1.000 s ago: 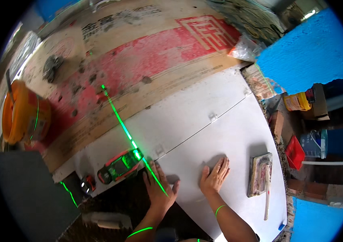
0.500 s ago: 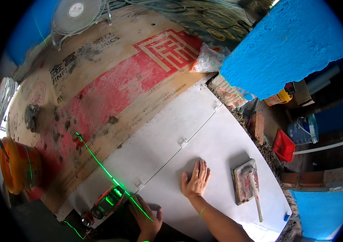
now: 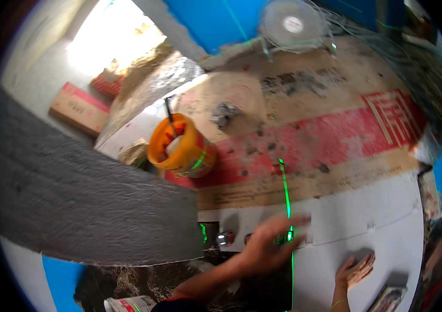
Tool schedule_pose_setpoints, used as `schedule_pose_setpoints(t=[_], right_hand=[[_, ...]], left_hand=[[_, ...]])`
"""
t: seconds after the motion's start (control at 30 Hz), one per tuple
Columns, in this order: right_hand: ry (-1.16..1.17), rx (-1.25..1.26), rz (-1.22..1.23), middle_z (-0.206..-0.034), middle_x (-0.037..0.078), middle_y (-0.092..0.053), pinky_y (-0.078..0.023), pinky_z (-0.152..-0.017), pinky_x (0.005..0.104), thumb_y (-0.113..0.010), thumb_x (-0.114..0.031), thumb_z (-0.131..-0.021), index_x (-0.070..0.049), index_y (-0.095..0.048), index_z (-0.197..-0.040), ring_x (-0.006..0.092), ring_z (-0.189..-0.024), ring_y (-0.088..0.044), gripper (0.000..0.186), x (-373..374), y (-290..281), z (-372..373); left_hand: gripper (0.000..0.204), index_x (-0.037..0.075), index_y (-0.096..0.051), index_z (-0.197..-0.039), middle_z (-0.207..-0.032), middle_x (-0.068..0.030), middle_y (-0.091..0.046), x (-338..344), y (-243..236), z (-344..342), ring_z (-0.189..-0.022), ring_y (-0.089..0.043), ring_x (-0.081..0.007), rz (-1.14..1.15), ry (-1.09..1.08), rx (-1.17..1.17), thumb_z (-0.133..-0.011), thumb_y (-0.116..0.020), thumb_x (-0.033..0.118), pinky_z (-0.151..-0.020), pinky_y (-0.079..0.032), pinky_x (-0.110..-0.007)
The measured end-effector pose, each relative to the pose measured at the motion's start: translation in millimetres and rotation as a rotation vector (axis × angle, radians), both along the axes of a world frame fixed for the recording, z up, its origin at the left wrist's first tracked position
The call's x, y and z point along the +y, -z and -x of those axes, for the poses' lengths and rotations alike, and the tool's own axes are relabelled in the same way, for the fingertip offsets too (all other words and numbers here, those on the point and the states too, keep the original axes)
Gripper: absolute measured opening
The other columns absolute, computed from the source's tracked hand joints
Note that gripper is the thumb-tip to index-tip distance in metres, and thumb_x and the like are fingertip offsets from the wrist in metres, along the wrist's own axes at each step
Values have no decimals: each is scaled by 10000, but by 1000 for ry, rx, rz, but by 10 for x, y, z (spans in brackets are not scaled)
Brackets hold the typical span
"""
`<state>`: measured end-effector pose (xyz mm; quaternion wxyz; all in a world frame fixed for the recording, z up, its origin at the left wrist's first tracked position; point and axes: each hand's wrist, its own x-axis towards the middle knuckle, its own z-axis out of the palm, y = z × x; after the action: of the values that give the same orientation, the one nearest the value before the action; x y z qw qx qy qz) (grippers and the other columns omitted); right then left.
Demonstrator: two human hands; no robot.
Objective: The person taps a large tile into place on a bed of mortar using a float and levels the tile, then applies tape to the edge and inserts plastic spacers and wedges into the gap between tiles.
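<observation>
My left hand (image 3: pixel 270 244) is over the near left edge of the white tiles, blurred by motion, its fingers smeared. It covers most of a laser level, whose green glow (image 3: pixel 283 238) shows past the fingers. My right hand (image 3: pixel 357 270) lies flat on a white tile (image 3: pixel 325 270), fingers stretched out, nothing in them. Nearer me on that tile, a flat rectangular tool (image 3: pixel 390 298) is partly cut off by the lower edge. A small dark and red thing with a bright spot (image 3: pixel 224 239) sits left of my left hand.
Cardboard sheeting (image 3: pixel 304 182) spreads beyond the tiles. On it stand an orange bucket (image 3: pixel 200 148) with a dark handle sticking out, a crumpled grey lump (image 3: pixel 224 114) and a fan (image 3: pixel 291 28). A rough grey wall (image 3: pixel 91 192) juts in from the left; a white bucket (image 3: pixel 130 304) is below it.
The view has swung left, bringing in the grey wall and the orange bucket's inside. My left hand has lifted off the tile edge and moved over the laser level. My right hand stays flat.
</observation>
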<state>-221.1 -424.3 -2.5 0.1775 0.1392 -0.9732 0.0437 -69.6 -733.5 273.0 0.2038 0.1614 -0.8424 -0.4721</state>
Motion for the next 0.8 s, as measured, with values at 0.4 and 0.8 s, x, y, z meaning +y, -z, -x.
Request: schedule_pose_setpoints(t=[0.4, 0.8], right_hand=[[62, -209, -25, -1635, 176, -356, -221, -1253, 540, -508, -367, -1028, 8, -371, -1558, 348, -1540, -302, 664, -226, -148, -261], [7, -192, -10, -1631, 184, -348, -215, -1248, 562, -481, -361, -1046, 10, -337, -1567, 366, -1533, -306, 656, -251, -303, -255]], left_hand=[[582, -1, -569, -1343, -1402, -202, -552, -3378, 111, -380, -1286, -556, -398, 690, -1192, -891, -860, -718, 289, -1090, -444, -488], [309, 68, -705, -1135, -1353, -104, -615, -3316, 265, -366, -1020, -727, -384, 855, -1021, -931, -846, -634, 152, -879, -578, -472]])
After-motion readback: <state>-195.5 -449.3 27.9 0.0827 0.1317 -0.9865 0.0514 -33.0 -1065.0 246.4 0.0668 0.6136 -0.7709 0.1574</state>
